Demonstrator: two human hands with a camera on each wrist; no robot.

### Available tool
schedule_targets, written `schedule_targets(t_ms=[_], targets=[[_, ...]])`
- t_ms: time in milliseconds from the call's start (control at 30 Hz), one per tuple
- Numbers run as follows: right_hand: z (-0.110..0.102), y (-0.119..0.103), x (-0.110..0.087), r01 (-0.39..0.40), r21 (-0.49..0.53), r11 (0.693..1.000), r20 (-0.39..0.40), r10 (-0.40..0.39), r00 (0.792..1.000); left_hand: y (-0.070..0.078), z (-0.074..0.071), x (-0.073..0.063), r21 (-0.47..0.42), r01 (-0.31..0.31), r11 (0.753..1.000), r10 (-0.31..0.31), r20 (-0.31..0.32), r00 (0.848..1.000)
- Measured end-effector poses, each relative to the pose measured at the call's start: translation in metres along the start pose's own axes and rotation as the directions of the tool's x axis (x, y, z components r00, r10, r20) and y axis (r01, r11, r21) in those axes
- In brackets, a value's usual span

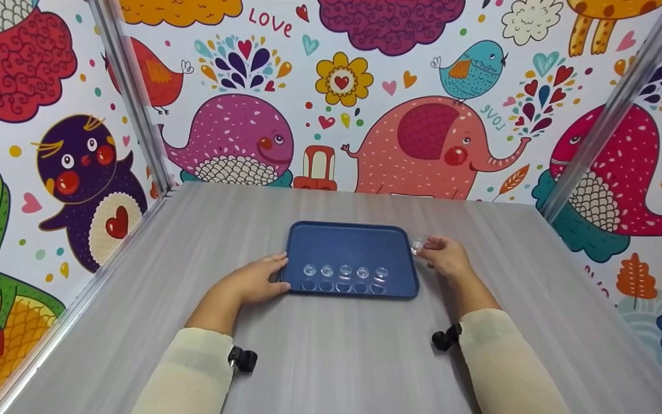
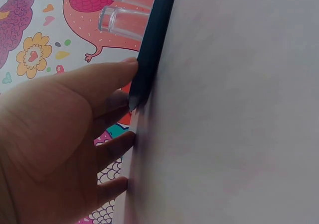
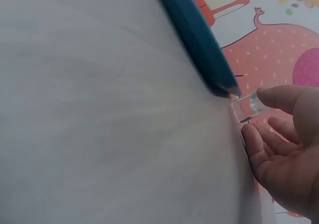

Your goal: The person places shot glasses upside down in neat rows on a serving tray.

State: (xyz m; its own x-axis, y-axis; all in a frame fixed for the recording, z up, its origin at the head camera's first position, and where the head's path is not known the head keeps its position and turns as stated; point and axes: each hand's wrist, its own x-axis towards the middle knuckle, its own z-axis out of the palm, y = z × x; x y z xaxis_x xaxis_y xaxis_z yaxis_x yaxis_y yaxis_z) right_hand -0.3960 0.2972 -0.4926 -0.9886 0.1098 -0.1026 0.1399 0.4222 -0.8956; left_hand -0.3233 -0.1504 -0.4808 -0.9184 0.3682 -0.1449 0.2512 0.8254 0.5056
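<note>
On the blue tray (image 1: 354, 246), several small clear cups (image 1: 345, 271) stand in a row near the front edge. My left hand (image 1: 259, 280) rests at the tray's left side, its thumb on the front corner and its fingers along the left edge. Two of the clear cups (image 2: 129, 22) show above the tray rim in the left wrist view. Just off the tray's right edge, my right hand (image 1: 447, 259) pinches another small clear cup (image 1: 419, 244) between thumb and fingers. In the right wrist view that cup (image 3: 246, 107) is low, close to the tabletop beside the tray's corner.
The grey wood-grain table (image 1: 331, 351) lies under the tray and both forearms. Behind it stands a wall (image 1: 337, 144) printed with cartoon animals, with metal posts (image 1: 135, 98) at the corners. A small black device (image 1: 243, 359) is strapped to each wrist.
</note>
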Motion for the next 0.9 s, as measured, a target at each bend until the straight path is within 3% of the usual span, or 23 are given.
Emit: schedule_targets(t_ms=[300,567,900], targets=[[0.002,-0.002,0.014,0.008,-0.154,0.988,-0.015,-0.011,1.000,-0.001,0.001,0.002,0.013,0.001,1.000,-0.001,0.000,1.000],[0.002,-0.001,0.014,0.005,-0.220,0.975,-0.048,-0.016,0.999,-0.001,0.003,0.004,0.015,-0.008,1.000,0.008,-0.001,1.000],[0.004,-0.005,-0.011,0.026,-0.109,0.994,-0.061,-0.033,0.998,0.000,-0.001,0.000,0.029,-0.013,0.999,0.013,-0.007,1.000]])
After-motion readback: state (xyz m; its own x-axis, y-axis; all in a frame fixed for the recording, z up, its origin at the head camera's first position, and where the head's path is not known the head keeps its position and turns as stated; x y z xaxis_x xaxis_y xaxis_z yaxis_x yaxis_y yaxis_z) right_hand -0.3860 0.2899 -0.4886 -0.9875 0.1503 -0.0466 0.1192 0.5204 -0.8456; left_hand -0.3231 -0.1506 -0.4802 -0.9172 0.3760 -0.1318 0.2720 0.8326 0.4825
